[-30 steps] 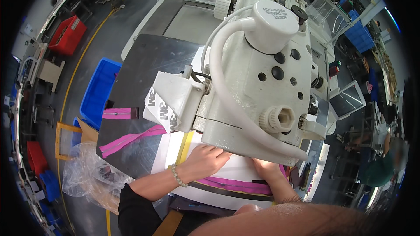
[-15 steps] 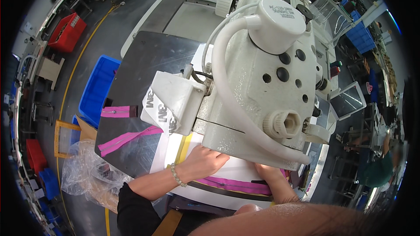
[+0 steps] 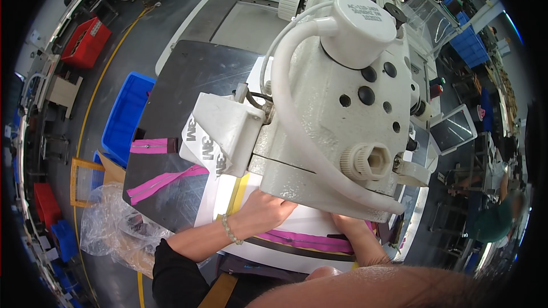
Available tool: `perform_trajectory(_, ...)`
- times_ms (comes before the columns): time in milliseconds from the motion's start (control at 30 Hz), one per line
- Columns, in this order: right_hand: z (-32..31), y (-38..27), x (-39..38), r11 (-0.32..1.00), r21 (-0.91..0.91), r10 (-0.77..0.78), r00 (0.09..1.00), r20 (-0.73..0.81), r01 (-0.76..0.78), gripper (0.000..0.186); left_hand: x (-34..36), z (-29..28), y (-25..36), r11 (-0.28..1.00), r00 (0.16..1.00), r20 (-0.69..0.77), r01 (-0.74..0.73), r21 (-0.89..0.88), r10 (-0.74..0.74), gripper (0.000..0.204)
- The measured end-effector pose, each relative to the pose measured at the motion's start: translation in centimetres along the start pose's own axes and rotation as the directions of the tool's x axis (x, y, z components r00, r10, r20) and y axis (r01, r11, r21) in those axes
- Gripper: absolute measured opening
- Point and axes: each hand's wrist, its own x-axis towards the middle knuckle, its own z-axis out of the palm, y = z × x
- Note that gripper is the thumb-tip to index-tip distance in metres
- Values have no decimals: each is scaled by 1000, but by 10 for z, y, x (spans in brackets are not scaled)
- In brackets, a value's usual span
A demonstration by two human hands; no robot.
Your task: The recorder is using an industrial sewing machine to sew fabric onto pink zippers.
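A large white sewing machine head [image 3: 308,114] fills the middle and overhangs both hands. My left hand [image 3: 267,211], with a beaded bracelet on its wrist, is closed beside the machine's lower edge. Its fingers are curled, and their tips and anything in them are hidden. My right hand [image 3: 345,225] reaches under the machine from the right, its fingers covered by the machine head. Between the wrists, a magenta zipper strip [image 3: 308,242] lies across the white work surface near me. A yellow strip [image 3: 238,194] runs beside my left hand.
Two more magenta zipper pieces, a short one [image 3: 153,146] and a longer one [image 3: 165,184], lie on the dark metal plate [image 3: 194,74]. Left of it are a blue bin [image 3: 127,114] and clear plastic wrapping [image 3: 117,225]. A tilted screen [image 3: 454,130] stands at right, with a person [image 3: 494,222] beyond.
The view has shifted slightly, so the machine sits a little farther left in it. Both hands stay almost where they were, beneath the machine head.
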Motion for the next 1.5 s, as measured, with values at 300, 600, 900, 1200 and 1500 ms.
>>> perform_trajectory(300, -8, -23, 25, 934, -289, -230, 972, -38, 209, 30, 0, -6, 5, 995, 994, 109, 8, 96, -18, 19)
perform_trajectory(600, -11, -38, 32, 911, -363, -184, 980, 73, 198, 29, -5, 3, 0, 985, 999, 43, -7, 174, 0, 30)
perform_trajectory(900, -14, -52, 46, 779, -524, -355, 931, 85, 345, 26, -4, -2, -8, 980, 996, 55, -82, 182, 73, 29)
perform_trajectory(1200, -9, -45, 40, 804, -504, -286, 948, 139, 316, 25, 10, -23, -17, 981, 999, -1, -41, 188, 42, 34)
perform_trajectory(1500, -9, -44, 43, 807, -478, -337, 935, 112, 348, 25, 6, -14, -29, 975, 990, 107, -110, 193, 90, 33)
